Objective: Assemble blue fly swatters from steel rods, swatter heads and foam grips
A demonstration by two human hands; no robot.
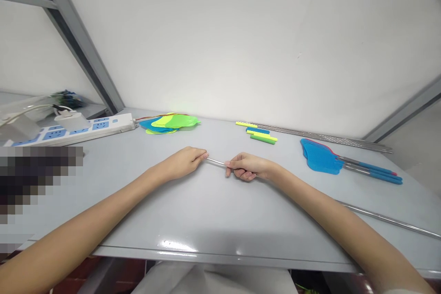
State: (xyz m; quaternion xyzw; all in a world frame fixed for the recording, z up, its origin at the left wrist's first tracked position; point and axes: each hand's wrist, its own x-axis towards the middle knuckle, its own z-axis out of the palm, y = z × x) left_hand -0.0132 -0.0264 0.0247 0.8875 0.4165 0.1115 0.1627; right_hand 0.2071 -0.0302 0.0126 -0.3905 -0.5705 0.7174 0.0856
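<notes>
Above the middle of the table, a thin metal rod spans the short gap between my two hands. My left hand pinches its left end, fingers closed. Thumb and fingers of my right hand are closed around it a little farther right. Beyond my right forearm, a metal tube comes out roughly in line with this rod; the forearm covers the stretch between, so I cannot tell for certain that they are one piece.
Fly swatter heads in green, yellow and blue lie at the back left, near a white power strip. Coloured handle tubes and metal rods lie along the back. Blue fly swatters rest on the right.
</notes>
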